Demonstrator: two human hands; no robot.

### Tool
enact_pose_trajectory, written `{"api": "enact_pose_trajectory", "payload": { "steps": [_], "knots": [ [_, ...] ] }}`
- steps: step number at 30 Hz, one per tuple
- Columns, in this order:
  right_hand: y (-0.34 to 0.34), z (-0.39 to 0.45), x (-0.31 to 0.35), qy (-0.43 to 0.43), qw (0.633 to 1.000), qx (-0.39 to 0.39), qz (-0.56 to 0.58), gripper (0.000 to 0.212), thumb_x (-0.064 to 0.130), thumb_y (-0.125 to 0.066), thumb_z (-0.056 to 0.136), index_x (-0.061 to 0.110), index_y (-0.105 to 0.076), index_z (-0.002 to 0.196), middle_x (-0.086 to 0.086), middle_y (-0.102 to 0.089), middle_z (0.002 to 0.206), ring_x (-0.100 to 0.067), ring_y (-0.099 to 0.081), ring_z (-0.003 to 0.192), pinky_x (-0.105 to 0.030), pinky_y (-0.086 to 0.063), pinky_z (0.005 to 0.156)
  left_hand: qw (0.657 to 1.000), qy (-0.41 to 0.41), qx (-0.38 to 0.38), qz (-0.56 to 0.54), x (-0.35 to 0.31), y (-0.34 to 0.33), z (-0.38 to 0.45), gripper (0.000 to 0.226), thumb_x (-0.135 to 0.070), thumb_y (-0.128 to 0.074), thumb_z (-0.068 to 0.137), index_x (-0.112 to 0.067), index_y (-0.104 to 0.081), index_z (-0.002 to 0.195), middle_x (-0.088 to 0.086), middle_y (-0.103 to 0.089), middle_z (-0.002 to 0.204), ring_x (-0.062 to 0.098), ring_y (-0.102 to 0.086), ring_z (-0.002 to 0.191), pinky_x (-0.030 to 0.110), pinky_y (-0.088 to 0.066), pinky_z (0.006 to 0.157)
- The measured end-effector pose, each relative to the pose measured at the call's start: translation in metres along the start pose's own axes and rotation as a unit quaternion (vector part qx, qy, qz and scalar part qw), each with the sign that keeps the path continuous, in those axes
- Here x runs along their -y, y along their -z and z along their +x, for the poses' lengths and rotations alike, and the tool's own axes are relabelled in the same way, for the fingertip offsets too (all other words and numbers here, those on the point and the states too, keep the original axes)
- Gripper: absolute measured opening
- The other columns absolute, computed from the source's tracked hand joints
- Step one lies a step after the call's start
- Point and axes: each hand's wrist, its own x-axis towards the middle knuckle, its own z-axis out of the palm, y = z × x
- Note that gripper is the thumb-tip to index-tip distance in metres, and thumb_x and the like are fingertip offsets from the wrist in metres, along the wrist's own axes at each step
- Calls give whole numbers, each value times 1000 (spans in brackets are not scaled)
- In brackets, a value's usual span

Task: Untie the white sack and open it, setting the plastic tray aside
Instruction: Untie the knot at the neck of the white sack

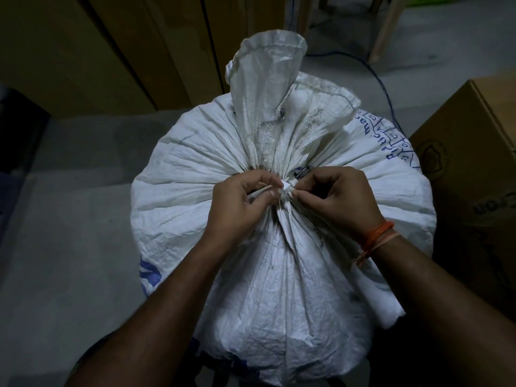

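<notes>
A big white woven plastic sack [282, 275] with blue printing stands on the grey floor [69, 247] right in front of me, its neck gathered tight into radiating pleats and tied with a white plastic strip knot [287, 187] at the centre. My left hand [240, 203] has its fingers curled, pinching one side of that knot along with a loose end of the strip that runs under my palm, so I cannot see how far that end goes. My right hand [337, 202] pinches the other side of the knot between thumb and fingertips, and an orange thread band [375, 237] circles that wrist. The knot itself is mostly covered by my fingertips, so its form is hard to make out. Above the tie, the sack's loose top rises as a crumpled funnel of fabric leaning away from me. The blue lettering on the right shoulder of the sack is only partly readable, and the sack's base is cut off at the bottom edge. A brown cardboard box [472, 174] sits just right of the sack, half out of frame. Pale wooden panels [117, 51] stand behind, dim in the low light.
</notes>
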Motion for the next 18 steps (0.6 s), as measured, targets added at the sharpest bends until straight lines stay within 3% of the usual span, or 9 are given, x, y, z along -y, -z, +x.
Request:
{"api": "enact_pose_trajectory", "payload": {
  "steps": [4, 8, 13, 18],
  "knots": [
    [15, 0, -1, 7, 999, 48, 9, 9, 22, -84, 78, 15, -78, 82, 1, -78, 78, -17, -76, 76, -44, -61, 74, 1000, 2, -2, -6, -2, -1, 0, 15, -12, -76, 88, -27, -80, 92, -1, -84, 92, 19, -83, 89, 51, -66, 89],
    [19, -3, -2, 3, 999, 32, 3, 9, 9, -86, 79, 14, -80, 82, 3, -79, 77, -8, -75, 74, -39, -63, 75, 1000, 9, -6, -16, -2, -1, 0, 20, -3, -76, 91, -23, -80, 92, 3, -84, 91, 20, -83, 87, 49, -67, 89],
    [13, -2, -1, -5, 1000, 15, 14, 10, 5, -85, 79, 14, -81, 80, 2, -80, 78, -10, -76, 76, -41, -63, 77, 1000, 16, -7, -26, -5, 0, -1, 18, 4, -74, 93, -12, -80, 94, 6, -84, 90, 21, -83, 81, 32, -66, 82],
    [8, -1, -2, -6, 1000, 7, 11, 9, 9, -86, 78, 15, -81, 80, 3, -80, 79, -9, -77, 77, -41, -64, 77, 1000, 6, 0, -14, -4, 0, -1, 19, 1, -76, 92, -17, -81, 93, 1, -84, 91, 18, -83, 85, 41, -67, 86]
  ]
}}
